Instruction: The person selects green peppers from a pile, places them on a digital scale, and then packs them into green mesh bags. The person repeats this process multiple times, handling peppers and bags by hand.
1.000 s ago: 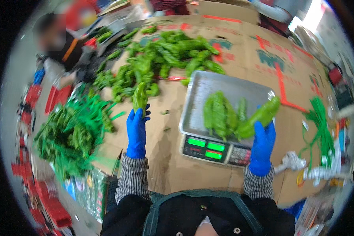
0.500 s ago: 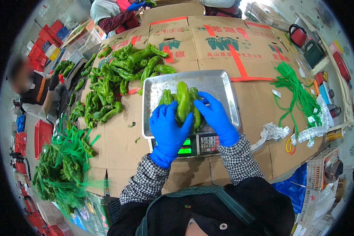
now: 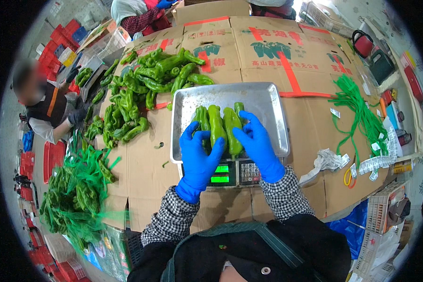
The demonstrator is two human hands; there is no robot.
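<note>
Several long green peppers (image 3: 216, 124) lie side by side, lengthwise, in the shiny metal tray (image 3: 179, 101) of a scale. My left hand (image 3: 199, 155), in a blue glove, is at their left edge, fingers apart and slightly curved, thumb by the lower end of a pepper. On the opposite side my right hand (image 3: 258, 146), gloved the same, has its fingers spread around the outermost pepper, seemingly touching it without a closed grip. The scale's keypad (image 3: 249, 172) and lit green display (image 3: 220, 179) show below the tray, between my wrists.
A heap of green peppers (image 3: 131, 89) lies left of the tray on flattened cardboard (image 3: 263, 70). Netted peppers (image 3: 75, 197) sit at the near left. Green net bags (image 3: 355, 108), a crumpled white cloth (image 3: 324, 160) and orange-handled scissors (image 3: 348, 178) lie rightward. A co-worker (image 3: 51, 103) is at left.
The peppers between my hands, bunched and raised before, now lie spread flatter in the tray. My hands have moved slightly apart, fingers looser.
</note>
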